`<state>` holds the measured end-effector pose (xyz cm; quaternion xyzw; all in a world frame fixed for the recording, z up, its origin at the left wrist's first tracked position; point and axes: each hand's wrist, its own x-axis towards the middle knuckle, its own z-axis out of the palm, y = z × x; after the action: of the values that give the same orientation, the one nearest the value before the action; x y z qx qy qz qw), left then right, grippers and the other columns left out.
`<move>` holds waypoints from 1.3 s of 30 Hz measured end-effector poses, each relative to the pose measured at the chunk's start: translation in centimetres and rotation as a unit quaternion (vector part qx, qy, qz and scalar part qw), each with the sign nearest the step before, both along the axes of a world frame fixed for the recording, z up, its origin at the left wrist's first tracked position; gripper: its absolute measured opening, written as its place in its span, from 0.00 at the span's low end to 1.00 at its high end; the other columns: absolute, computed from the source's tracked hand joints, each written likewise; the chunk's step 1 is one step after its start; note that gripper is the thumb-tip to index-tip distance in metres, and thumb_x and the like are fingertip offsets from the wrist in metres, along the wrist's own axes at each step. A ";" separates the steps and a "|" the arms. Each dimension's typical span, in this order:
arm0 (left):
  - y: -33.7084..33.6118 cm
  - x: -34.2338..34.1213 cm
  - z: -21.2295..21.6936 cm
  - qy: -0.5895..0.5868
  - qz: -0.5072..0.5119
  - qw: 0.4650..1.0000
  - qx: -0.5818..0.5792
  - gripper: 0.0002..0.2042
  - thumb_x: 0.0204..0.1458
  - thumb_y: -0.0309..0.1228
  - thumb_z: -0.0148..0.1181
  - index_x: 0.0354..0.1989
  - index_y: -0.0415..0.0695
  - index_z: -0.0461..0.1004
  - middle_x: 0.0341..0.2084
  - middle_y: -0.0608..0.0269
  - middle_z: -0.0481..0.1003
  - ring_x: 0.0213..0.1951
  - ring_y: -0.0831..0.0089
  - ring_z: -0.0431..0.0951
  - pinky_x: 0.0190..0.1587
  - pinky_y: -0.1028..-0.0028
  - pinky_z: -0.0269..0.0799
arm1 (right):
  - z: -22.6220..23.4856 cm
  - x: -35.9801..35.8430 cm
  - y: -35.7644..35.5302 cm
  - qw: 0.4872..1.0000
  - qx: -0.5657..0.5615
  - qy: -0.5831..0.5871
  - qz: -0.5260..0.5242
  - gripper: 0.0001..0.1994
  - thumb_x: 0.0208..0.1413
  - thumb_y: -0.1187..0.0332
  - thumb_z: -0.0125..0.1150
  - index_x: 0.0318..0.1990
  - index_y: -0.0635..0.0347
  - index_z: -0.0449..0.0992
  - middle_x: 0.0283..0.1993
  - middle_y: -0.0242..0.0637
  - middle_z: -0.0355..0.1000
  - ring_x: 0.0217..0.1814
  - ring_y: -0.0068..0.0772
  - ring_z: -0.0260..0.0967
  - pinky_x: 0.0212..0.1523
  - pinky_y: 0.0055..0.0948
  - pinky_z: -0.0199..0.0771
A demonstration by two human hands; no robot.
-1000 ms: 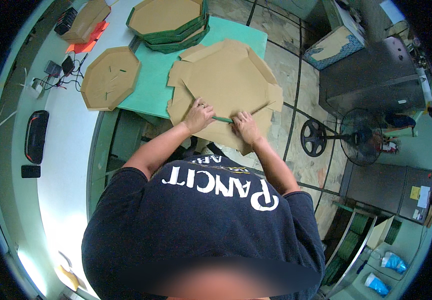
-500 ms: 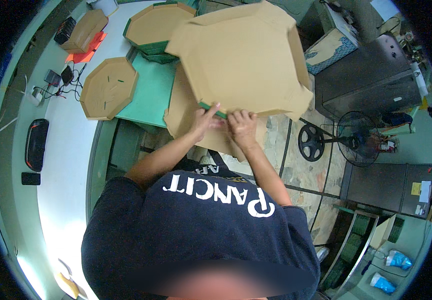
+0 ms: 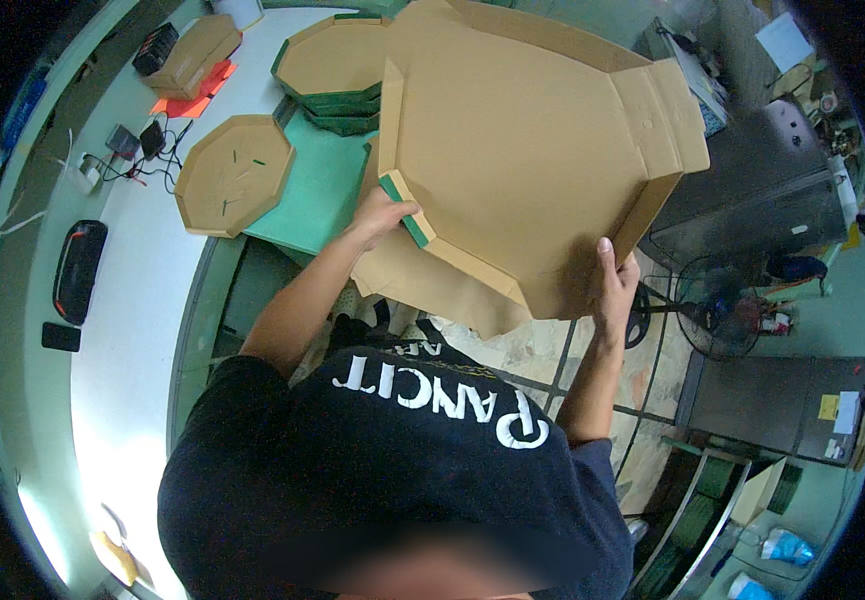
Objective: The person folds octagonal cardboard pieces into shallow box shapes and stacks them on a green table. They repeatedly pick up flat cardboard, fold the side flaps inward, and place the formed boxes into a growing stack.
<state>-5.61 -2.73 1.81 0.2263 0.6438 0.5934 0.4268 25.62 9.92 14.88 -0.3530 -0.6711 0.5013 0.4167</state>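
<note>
Cardboard tray (image 3: 513,150), gripped two-handed, seemingly for balance: left hand (image 3: 381,216) pinches its green-edged near-left wall, right hand (image 3: 616,282) clasps its near-right rim.

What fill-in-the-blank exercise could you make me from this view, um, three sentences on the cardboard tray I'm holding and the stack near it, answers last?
1. The left hand holds the tray at a strip coloured ____.
2. The right hand holds the tray with its ____ on the inner side.
3. In this view, the stack is to the ____ of the held tray.

Missing words: green; thumb; left.
</note>
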 end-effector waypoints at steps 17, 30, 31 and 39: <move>0.4 -1.8 -1.9 0.204 0.046 0.976 -0.057 0.19 0.45 0.37 0.61 0.42 0.37 0.76 0.32 0.51 0.79 0.36 0.60 0.80 0.40 0.64 0.75 | -6.6 -3.0 -2.1 0.993 0.036 0.098 -0.062 0.17 0.64 0.64 0.52 0.55 0.65 0.66 0.47 0.34 0.68 0.47 0.25 0.65 0.48 0.27 0.65; -2.3 -6.7 -4.8 -0.132 0.006 0.987 0.095 0.12 0.58 0.27 0.55 0.49 0.41 0.73 0.34 0.65 0.77 0.33 0.77 0.75 0.38 0.74 0.73 | -14.8 -1.8 0.2 0.935 -0.327 0.117 -0.069 0.10 0.57 0.66 0.57 0.41 0.61 0.73 0.39 0.31 0.71 0.43 0.29 0.69 0.49 0.34 0.71; -2.4 -7.8 -4.8 -0.058 0.012 0.998 0.006 0.11 0.58 0.28 0.56 0.47 0.41 0.75 0.31 0.65 0.77 0.32 0.77 0.75 0.38 0.74 0.73 | -15.0 -1.9 -0.1 0.922 -0.348 0.161 -0.048 0.12 0.57 0.65 0.59 0.43 0.62 0.71 0.40 0.33 0.70 0.44 0.31 0.70 0.48 0.37 0.72; -3.5 -14.1 -4.2 0.615 0.318 0.694 -0.199 0.17 0.51 0.39 0.61 0.46 0.43 0.76 0.41 0.51 0.77 0.47 0.50 0.75 0.51 0.56 0.69 | -21.0 -4.4 -0.5 0.893 -0.448 -0.011 -0.024 0.13 0.59 0.60 0.59 0.42 0.61 0.71 0.36 0.39 0.74 0.27 0.35 0.73 0.23 0.37 0.74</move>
<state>-19.67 -6.25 -2.42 0.2319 0.8992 0.2802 -0.2432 21.26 9.44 -6.08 -0.5241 -0.3710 0.7348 0.2184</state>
